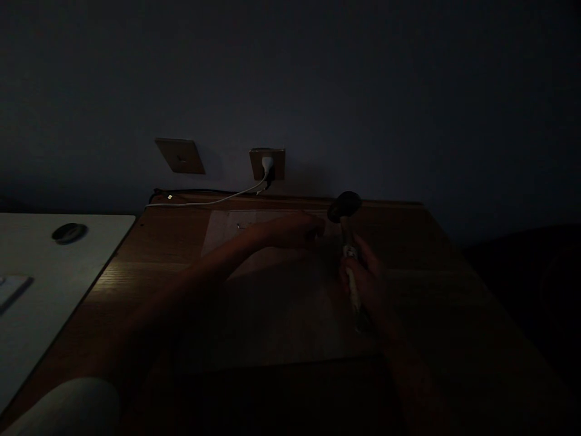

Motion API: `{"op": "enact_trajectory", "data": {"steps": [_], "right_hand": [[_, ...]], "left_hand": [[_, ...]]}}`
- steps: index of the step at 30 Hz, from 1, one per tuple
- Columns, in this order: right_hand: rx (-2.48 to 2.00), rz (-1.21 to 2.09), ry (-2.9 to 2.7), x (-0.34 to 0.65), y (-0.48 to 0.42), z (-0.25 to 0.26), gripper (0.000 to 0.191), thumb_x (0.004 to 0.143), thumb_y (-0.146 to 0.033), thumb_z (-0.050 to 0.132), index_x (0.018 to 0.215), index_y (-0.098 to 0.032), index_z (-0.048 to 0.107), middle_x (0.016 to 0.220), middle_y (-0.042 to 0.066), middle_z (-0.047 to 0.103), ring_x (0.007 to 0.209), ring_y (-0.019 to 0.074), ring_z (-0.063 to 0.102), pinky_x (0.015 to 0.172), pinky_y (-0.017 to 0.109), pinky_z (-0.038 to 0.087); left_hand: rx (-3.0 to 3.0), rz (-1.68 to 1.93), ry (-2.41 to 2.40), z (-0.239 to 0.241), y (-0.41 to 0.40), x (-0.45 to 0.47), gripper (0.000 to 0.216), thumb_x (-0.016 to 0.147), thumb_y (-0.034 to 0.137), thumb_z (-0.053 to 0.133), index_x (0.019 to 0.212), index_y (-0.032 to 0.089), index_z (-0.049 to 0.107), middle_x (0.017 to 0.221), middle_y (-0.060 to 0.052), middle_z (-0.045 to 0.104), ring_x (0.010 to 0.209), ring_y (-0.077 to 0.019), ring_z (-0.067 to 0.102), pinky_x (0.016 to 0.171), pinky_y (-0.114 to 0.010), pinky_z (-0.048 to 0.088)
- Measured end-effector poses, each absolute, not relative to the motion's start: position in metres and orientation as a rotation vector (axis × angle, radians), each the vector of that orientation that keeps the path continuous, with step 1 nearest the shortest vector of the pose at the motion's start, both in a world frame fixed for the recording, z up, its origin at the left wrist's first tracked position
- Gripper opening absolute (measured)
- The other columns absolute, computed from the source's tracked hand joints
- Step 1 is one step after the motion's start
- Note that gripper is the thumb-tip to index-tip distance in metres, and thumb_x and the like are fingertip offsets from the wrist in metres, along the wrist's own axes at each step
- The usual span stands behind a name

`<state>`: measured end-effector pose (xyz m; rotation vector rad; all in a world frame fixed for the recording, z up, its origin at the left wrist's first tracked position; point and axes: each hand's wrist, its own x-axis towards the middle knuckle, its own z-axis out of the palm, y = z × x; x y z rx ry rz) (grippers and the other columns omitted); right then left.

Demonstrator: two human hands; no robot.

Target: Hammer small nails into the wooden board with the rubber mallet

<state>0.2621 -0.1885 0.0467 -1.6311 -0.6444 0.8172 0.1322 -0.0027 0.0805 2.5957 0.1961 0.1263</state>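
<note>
In dim light, my right hand grips the handle of a mallet with a dark, rounded head. The head points away from me, above the far right of a pale sheet on the wooden table. My left hand is over the far part of the sheet, left of the mallet head. Its fingers are curled together; whatever they may hold is too dark to see. A small shiny piece lies beyond my left forearm, its kind unclear.
The wooden table stands against a wall. A white plug sits in a wall socket, its cable running along the table's back edge. Another wall plate is to the left. On a white surface lies a dark round object.
</note>
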Motion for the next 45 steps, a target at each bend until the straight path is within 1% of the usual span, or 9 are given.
{"op": "enact_trajectory", "data": {"steps": [4,8,13,17,21,27,34,38,45], "right_hand": [[-1.578,0.791,-0.586,0.265,-0.186,0.047,0.084,0.067,-0.038,0.070,0.149,-0.025,0.054,0.088,-0.004,0.067,0.041,0.0069,0.045,0.031,0.023,0.037],[-1.569,0.803,-0.565,0.268,-0.186,0.048,0.086,0.068,-0.039,0.072,0.150,-0.024,0.052,0.090,-0.003,0.068,0.042,0.0070,0.046,0.032,0.023,0.036],[-1.571,0.815,-0.572,0.270,-0.187,0.047,0.083,0.069,-0.042,0.072,0.148,-0.023,0.053,0.084,-0.005,0.066,0.040,0.0074,0.044,0.032,0.024,0.036],[-1.564,0.805,-0.568,0.269,-0.187,0.050,0.084,0.069,-0.041,0.072,0.148,-0.025,0.052,0.089,-0.004,0.068,0.041,0.0072,0.045,0.032,0.023,0.036],[-1.575,0.822,-0.583,0.268,-0.188,0.053,0.083,0.070,-0.041,0.071,0.149,-0.026,0.053,0.092,-0.003,0.068,0.042,0.0071,0.046,0.032,0.024,0.037],[-1.598,0.845,-0.602,0.271,-0.189,0.049,0.078,0.073,-0.041,0.071,0.148,-0.028,0.054,0.093,-0.002,0.069,0.043,0.0071,0.045,0.034,0.023,0.037],[-1.622,0.877,-0.607,0.272,-0.189,0.057,0.082,0.067,-0.042,0.072,0.146,-0.025,0.055,0.090,-0.004,0.067,0.044,0.0082,0.047,0.033,0.024,0.038],[-1.627,0.896,-0.600,0.274,-0.192,0.062,0.081,0.067,-0.042,0.071,0.144,-0.026,0.055,0.088,-0.005,0.066,0.044,0.0080,0.047,0.032,0.023,0.037],[-1.664,0.917,-0.721,0.271,-0.198,0.056,0.077,0.077,-0.043,0.069,0.150,-0.033,0.045,0.078,-0.008,0.061,0.041,0.0086,0.046,0.033,0.021,0.037]], "left_hand": [[2.607,0.305,0.279,0.070,0.014,0.162,0.028,0.079,0.003,0.063,0.101,0.014,0.074,0.088,-0.004,0.074,0.075,-0.0150,0.065,0.070,-0.026,0.046],[2.629,0.379,0.273,0.060,0.023,0.184,0.028,0.081,-0.001,0.056,0.097,0.013,0.074,0.087,-0.005,0.073,0.076,-0.0142,0.064,0.073,-0.025,0.046],[2.649,0.359,0.268,0.047,0.023,0.189,0.031,0.084,0.000,0.055,0.103,0.014,0.075,0.094,-0.006,0.076,0.085,-0.0172,0.070,0.080,-0.026,0.051],[2.638,0.333,0.338,0.042,0.022,0.187,0.035,0.083,0.001,0.057,0.111,0.013,0.074,0.102,-0.009,0.078,0.094,-0.0211,0.073,0.083,-0.029,0.054],[2.591,0.307,0.365,0.043,0.022,0.186,0.041,0.082,0.003,0.060,0.119,0.014,0.072,0.100,-0.008,0.078,0.091,-0.0213,0.074,0.080,-0.029,0.055],[2.557,0.367,0.363,0.042,0.022,0.188,0.044,0.078,0.002,0.060,0.118,0.015,0.073,0.101,-0.007,0.078,0.089,-0.0201,0.074,0.080,-0.028,0.055],[2.464,0.323,0.472,0.039,0.027,0.186,0.045,0.076,0.006,0.068,0.121,0.012,0.071,0.101,-0.007,0.079,0.088,-0.0199,0.074,0.078,-0.026,0.056],[2.451,0.315,0.515,0.036,0.029,0.185,0.054,0.077,0.009,0.070,0.130,0.012,0.067,0.101,-0.007,0.079,0.088,-0.0203,0.075,0.080,-0.028,0.057],[2.428,0.382,0.455,0.029,0.035,0.187,0.065,0.076,0.012,0.073,0.140,0.011,0.059,0.112,-0.010,0.078,0.098,-0.0221,0.075,0.085,-0.030,0.057]]}}
